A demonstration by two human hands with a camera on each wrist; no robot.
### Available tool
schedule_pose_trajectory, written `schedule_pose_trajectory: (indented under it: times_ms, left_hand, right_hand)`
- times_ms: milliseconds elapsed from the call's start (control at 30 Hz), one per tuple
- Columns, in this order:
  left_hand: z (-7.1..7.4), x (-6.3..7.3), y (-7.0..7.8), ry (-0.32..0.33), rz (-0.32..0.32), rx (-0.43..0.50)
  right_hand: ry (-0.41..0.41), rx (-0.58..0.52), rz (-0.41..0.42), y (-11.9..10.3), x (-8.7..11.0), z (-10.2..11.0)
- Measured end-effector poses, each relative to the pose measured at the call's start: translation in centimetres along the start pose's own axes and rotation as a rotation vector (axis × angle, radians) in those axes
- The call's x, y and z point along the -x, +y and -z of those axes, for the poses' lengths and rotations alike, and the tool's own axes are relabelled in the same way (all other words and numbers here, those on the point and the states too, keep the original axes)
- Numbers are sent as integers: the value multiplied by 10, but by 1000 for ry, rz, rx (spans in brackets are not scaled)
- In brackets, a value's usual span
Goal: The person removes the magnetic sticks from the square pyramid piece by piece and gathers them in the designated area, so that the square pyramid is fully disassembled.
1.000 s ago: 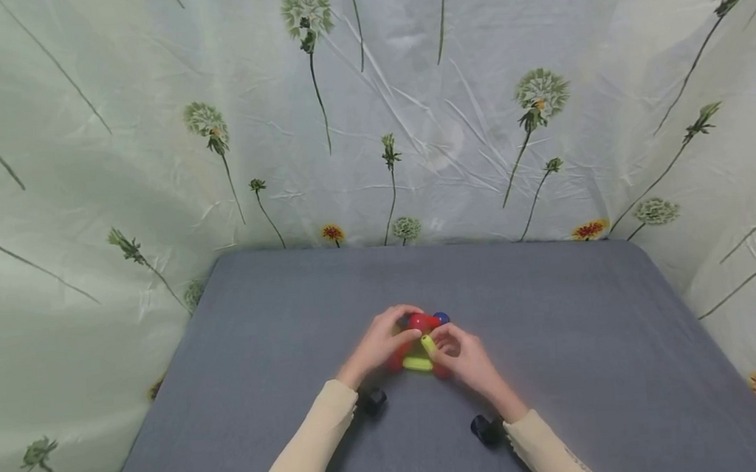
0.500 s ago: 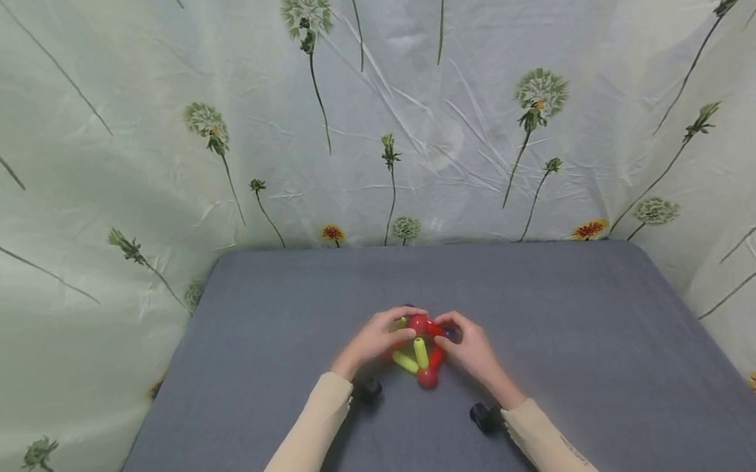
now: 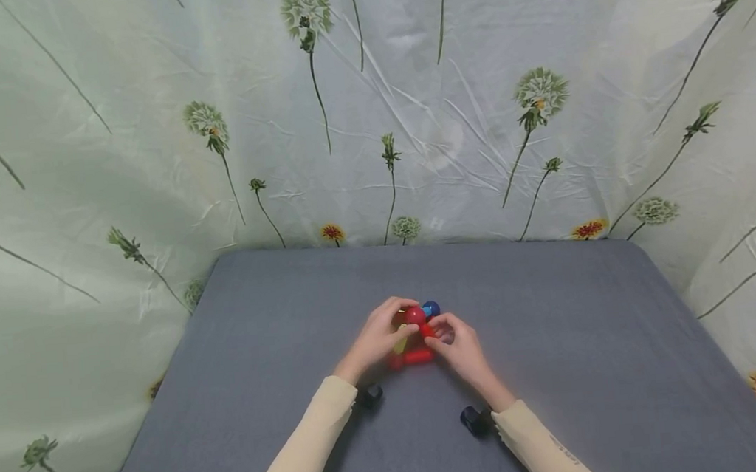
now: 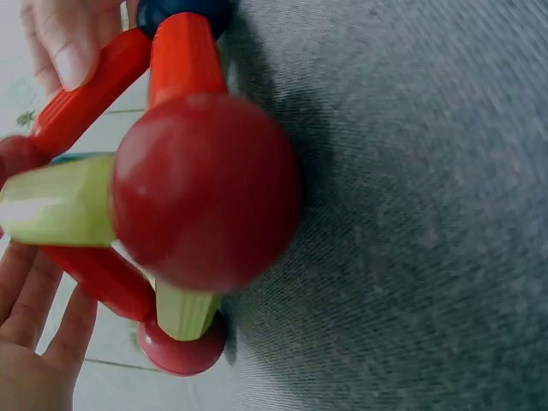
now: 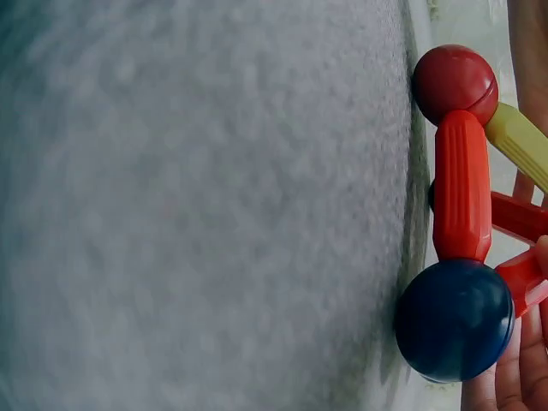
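A ball-and-rod building toy stands on the grey cloth surface, a peaked frame of red, yellow and light blue rods joined by red and blue balls. My left hand [image 3: 379, 339] holds its top red ball [image 3: 415, 315] between thumb and fingers. With thumb and fingertips my right hand [image 3: 462, 351] pinches the sloping red rod [image 4: 92, 92] below that ball. In the right wrist view a lower red rod [image 5: 462, 184] links a red ball [image 5: 455, 84] to a dark blue ball [image 5: 455, 320]. Another blue ball [image 3: 431, 308] shows behind the top. The hands cover part of the frame.
The grey padded surface [image 3: 557, 311] spreads around the hands. Pale curtains [image 3: 420, 99] with a dandelion print hang along its back and sides. A black wrist camera [image 3: 475, 421] sits under the right cuff and another black one [image 3: 370, 396] under the left.
The toy has turned in the hands; a red rod now faces front where yellow rods were. My right hand has gone from a yellow rod to red rods, while the left stays at the top ball.
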State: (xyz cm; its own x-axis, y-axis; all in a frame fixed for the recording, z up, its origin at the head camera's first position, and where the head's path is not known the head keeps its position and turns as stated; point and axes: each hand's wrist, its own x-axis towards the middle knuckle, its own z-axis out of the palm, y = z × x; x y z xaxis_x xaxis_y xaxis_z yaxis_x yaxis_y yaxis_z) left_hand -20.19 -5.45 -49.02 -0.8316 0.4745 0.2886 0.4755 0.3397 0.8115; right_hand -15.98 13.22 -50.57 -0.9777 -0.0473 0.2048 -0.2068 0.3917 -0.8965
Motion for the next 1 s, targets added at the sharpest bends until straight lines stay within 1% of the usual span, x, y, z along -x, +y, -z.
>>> schedule_pose_trajectory:
  times_ms: [167,233,400,467,533,633,733,800,867,933,1000]
  left_hand:
    - [-1,-2,2,31,1,14]
    - [-1,-2,2,46,13,16]
    - [1,-5,3,105,26,-8]
    - [2,-6,3,116,29,-13]
    - [4,-7,4,106,37,-4]
    - [5,-8,3,62,47,21]
    - [6,-8,4,16,50,75]
    - [6,-8,5,-9,57,130]
    - [8,-8,15,-25,70,170]
    - [7,-7,14,-17,68,198]
    - [6,-7,13,2,67,200]
  right_hand:
    - [6,-24,-11,-2,1,-2]
    - [9,-23,-15,-3,1,-3]
    - [11,-34,12,-4,3,-6]
    - [9,-36,14,-3,4,-6]
    - [8,-50,1,-2,4,-6]
    - [24,-91,-19,-1,2,-3]
    - [57,-124,1,0,-2,1]
    - [75,-106,15,0,-6,3]
    - [79,-68,18,1,-10,4]
    - [68,-30,8,1,-12,5]
    - [55,-6,-12,1,-13,5]
